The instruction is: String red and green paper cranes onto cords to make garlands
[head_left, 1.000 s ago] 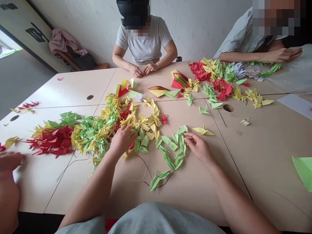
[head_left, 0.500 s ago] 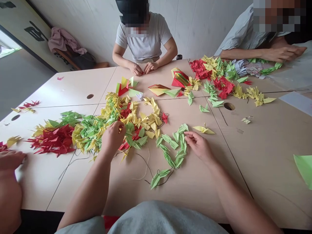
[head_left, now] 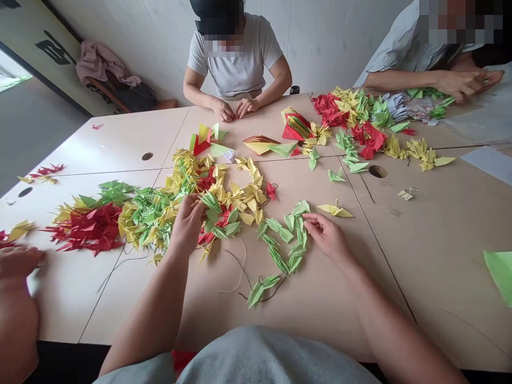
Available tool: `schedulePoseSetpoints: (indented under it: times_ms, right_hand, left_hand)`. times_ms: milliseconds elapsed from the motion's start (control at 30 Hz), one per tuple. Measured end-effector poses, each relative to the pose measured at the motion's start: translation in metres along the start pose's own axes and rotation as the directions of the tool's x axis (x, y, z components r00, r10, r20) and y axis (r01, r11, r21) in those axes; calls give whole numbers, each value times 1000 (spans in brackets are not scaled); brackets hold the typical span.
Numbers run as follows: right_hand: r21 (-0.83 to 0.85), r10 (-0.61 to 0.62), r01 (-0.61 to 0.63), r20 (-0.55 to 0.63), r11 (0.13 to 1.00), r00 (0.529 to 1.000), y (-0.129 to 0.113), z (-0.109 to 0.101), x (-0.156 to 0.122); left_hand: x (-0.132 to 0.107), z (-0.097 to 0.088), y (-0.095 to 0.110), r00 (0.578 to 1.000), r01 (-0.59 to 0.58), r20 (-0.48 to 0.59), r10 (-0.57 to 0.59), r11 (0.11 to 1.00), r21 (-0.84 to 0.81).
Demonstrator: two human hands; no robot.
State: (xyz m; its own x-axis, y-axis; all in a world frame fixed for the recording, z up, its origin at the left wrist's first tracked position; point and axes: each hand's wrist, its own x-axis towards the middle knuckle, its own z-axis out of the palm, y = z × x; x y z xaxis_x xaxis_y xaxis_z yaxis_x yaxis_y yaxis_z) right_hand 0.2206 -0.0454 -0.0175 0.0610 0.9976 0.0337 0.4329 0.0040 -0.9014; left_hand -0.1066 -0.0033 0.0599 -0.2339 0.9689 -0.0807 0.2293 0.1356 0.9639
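My left hand (head_left: 187, 220) is closed in a pinch at a green folded paper crane bunch (head_left: 211, 202), above the mixed pile of cranes. My right hand (head_left: 326, 233) has its thumb and fingers drawn together at the upper right end of a string of green paper cranes (head_left: 295, 260). That string lies in a loose loop on the table, with dark thread showing near its lower end. Between my hands lies a curved string of yellow cranes (head_left: 253, 196), beside a red crane (head_left: 271, 191). A single yellow crane (head_left: 335, 210) rests just beyond my right hand.
Red cranes (head_left: 90, 229) are heaped at the left, near another person's hand (head_left: 20, 261). Folded paper stacks (head_left: 262, 144) lie ahead, before a person in a grey shirt (head_left: 244, 66). At right, another person's hands (head_left: 460, 84) work above more cranes. A table hole (head_left: 377, 171) is at right.
My left hand has shifted slightly right and up, and the green cranes at its fingertips now show more clearly. My right hand stays at the green string. The far-right person's hands have moved.
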Motion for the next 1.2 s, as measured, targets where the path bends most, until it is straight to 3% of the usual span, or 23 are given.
schedulePoseSetpoints:
  times_ms: [67, 167, 400, 467, 567, 633, 700, 800, 867, 1100, 1200]
  right_hand:
    - [-4, 8, -8, -9, 1000, 1000, 0, 0, 0]
    - [-4, 11, -12, -24, 1000, 1000, 1, 1, 1]
    - [-20, -63, 61, -95, 998, 993, -2, 3, 0]
    - [-68, -179, 171, -131, 983, 975, -20, 4, -7]
    - [8, -334, 334, -25, 942, 942, -61, 10, -22]
    - [80, -368, 365, 23, 927, 930, -87, 17, -31]
    - [105, -373, 371, -1, 923, 928, -105, 23, -36]
    - [150, -314, 323, -78, 935, 946, -115, 26, -38]
    - [225, -245, 256, -78, 940, 966, -115, 22, -37]
    - [542, -10, -41, 90, 840, 996, -102, 1, -39]
    - [578, 46, -129, 157, 805, 987, -94, -5, -42]
  left_hand:
    - [-6, 10, 4, 996, 81, 47, -74, 983, -162]
    - [-13, 23, 11, 986, 145, 113, -119, 955, -259]
    - [-27, 38, 34, 978, 82, 200, -59, 991, -110]
    - [-32, 45, 40, 969, 93, 243, -52, 983, -159]
    - [-41, 57, 44, 937, 114, 348, -15, 957, -266]
    - [-48, 65, 44, 910, 90, 412, 44, 950, -299]
    - [-55, 70, 44, 882, 37, 457, 114, 950, -309]
    - [-64, 71, 46, 839, -11, 514, 178, 950, -313]
    - [-67, 69, 47, 814, 21, 556, 170, 947, -320]
    - [-67, 62, 46, 729, 296, 684, -5, 904, -309]
    - [-68, 62, 42, 692, 251, 722, 8, 935, -251]
